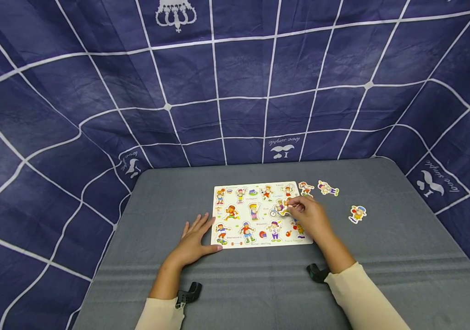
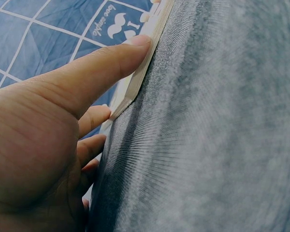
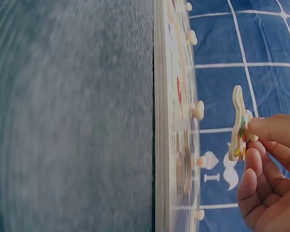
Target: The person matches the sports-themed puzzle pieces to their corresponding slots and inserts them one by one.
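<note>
A wooden knob puzzle board (image 1: 243, 246) printed with sports figures lies flat on the grey table. My left hand (image 1: 193, 243) is at its left side, fingers spread; in the left wrist view the thumb (image 2: 106, 65) rests on the edge by the near corner. Over the right part of the board, my right hand (image 1: 309, 217) pinches a figure-shaped puzzle piece (image 3: 239, 125) by its knob between thumb and fingertips. The right wrist view shows this piece standing off from the board surface. In the head view, the right hand partly covers the board's right side.
Loose puzzle pieces lie right of the board: one figure (image 1: 305, 187) by its far right corner, another (image 1: 328, 188) beside that, and a blue-capped one (image 1: 357, 214) farther right. A blue curtain (image 1: 243, 114) with white lines surrounds the table (image 1: 259, 293).
</note>
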`<move>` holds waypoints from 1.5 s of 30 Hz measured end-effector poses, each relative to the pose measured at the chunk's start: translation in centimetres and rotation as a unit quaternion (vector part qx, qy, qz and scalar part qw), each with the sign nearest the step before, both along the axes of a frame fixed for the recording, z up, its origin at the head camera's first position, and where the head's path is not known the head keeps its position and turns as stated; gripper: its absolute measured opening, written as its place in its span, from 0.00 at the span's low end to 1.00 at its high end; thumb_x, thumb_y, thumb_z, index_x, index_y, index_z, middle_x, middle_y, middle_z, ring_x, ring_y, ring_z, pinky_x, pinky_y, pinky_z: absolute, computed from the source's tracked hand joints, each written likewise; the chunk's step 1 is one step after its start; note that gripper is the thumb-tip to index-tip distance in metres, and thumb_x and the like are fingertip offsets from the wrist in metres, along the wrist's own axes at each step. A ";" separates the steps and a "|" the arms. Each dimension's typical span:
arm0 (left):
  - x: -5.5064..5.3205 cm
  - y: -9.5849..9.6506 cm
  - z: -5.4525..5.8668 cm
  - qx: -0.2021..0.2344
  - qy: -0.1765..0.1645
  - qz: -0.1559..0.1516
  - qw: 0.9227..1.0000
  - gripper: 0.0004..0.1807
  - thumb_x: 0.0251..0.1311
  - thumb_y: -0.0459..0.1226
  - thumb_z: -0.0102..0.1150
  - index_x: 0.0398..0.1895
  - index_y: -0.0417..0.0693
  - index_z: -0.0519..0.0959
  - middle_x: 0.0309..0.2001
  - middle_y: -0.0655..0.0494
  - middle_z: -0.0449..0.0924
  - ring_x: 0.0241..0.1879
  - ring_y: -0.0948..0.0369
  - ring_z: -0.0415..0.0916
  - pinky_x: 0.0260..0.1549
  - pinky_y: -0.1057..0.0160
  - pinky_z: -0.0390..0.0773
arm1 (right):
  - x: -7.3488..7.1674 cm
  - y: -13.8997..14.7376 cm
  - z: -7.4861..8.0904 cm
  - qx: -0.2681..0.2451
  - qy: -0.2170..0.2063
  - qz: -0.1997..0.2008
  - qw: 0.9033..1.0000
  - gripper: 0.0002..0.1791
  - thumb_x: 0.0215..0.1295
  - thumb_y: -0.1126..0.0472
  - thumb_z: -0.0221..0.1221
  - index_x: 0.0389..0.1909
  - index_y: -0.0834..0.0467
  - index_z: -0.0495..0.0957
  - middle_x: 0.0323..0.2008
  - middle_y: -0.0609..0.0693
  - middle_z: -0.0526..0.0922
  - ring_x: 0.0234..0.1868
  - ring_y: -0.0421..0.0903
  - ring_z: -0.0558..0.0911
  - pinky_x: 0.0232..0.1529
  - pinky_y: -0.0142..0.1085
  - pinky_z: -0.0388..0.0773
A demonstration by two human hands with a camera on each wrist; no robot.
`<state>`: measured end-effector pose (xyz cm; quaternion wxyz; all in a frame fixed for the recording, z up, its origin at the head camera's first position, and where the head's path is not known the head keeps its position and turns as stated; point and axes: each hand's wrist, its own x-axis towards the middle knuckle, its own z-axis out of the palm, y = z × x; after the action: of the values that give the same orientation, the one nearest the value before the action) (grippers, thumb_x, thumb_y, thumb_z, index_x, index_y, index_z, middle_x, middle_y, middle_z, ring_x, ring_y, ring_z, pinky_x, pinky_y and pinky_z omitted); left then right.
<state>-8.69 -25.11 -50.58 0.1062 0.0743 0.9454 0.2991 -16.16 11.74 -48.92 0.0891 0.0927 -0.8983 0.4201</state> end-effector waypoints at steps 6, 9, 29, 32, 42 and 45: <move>0.0 0.0 0.0 0.002 -0.001 -0.001 1.000 0.54 0.52 0.58 0.73 0.80 0.57 0.57 0.83 0.52 0.47 0.83 0.48 0.37 0.77 0.36 0.30 | -0.1 -0.9 0.0 0.001 0.020 0.019 1.000 0.05 0.60 0.64 0.69 0.37 0.56 0.86 0.32 0.51 0.82 0.33 0.42 0.79 0.35 0.31 0.75; 0.0 0.0 0.0 0.002 -0.002 0.000 1.000 0.54 0.52 0.58 0.73 0.80 0.57 0.57 0.83 0.53 0.46 0.83 0.48 0.36 0.77 0.36 0.30 | -0.2 -1.4 0.1 -0.001 0.020 0.026 0.999 0.05 0.60 0.63 0.69 0.37 0.56 0.86 0.33 0.50 0.82 0.34 0.42 0.79 0.36 0.31 0.75; 0.0 0.0 0.1 0.002 0.001 0.000 1.000 0.54 0.52 0.59 0.73 0.80 0.57 0.57 0.83 0.52 0.46 0.83 0.48 0.37 0.77 0.36 0.30 | -0.6 -4.7 0.5 -0.003 0.019 0.068 0.997 0.04 0.60 0.64 0.70 0.35 0.56 0.85 0.32 0.48 0.80 0.32 0.40 0.75 0.34 0.29 0.72; 0.0 0.0 0.0 0.002 0.002 0.000 1.000 0.54 0.52 0.58 0.73 0.80 0.57 0.57 0.83 0.52 0.46 0.83 0.48 0.37 0.77 0.36 0.30 | -0.8 -5.4 0.5 -0.002 0.009 0.074 0.997 0.04 0.60 0.63 0.69 0.36 0.56 0.85 0.32 0.48 0.80 0.32 0.40 0.75 0.35 0.30 0.72; 0.0 -0.1 0.0 0.001 0.001 0.000 1.000 0.54 0.52 0.58 0.73 0.80 0.57 0.57 0.83 0.52 0.47 0.83 0.47 0.37 0.77 0.36 0.30 | -1.4 -7.7 0.2 0.010 -0.017 0.085 0.996 0.04 0.61 0.63 0.69 0.36 0.53 0.85 0.34 0.46 0.80 0.33 0.39 0.76 0.36 0.31 0.73; 0.0 -0.1 0.0 0.002 0.001 0.001 1.000 0.54 0.52 0.58 0.73 0.80 0.57 0.57 0.83 0.52 0.47 0.83 0.47 0.37 0.77 0.36 0.30 | -1.5 -8.4 0.2 0.019 -0.015 0.090 0.996 0.05 0.60 0.62 0.69 0.36 0.53 0.85 0.33 0.45 0.79 0.32 0.39 0.75 0.35 0.31 0.72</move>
<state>-8.68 -25.17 -50.54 0.1051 0.0742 0.9450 0.3008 -17.66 3.30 -48.75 0.0360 0.1686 -0.8955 0.4102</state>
